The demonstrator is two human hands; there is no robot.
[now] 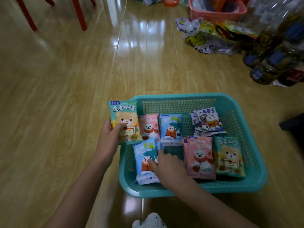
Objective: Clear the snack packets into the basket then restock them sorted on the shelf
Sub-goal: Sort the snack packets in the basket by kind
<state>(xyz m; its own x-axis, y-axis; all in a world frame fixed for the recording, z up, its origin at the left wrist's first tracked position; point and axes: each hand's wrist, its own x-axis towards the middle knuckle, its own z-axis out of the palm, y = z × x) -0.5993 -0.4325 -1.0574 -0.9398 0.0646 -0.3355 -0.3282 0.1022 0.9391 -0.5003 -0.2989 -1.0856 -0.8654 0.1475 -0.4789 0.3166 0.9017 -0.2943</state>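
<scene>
On the wooden floor sits a teal basket with snack packets lying flat inside it. The left hand holds a green bear packet upright just over the basket's left rim; its grip pinches the packet's lower left corner, thumb on the printed front and fingers behind. The right hand reaches into the basket's near left corner, and its grip pinches a blue packet there, thumb pressed on the front and fingertips at the packet's right edge. Behind that packet, a pink packet and a second blue packet lie side by side. Toward the far right corner lie overlapping white packets. Along the near right side rests a pink stack, touching a second green packet at the right wall. Farther off on the floor are a pink basket, a heap of plastic bags, a cluster of bottles and red chair legs.
</scene>
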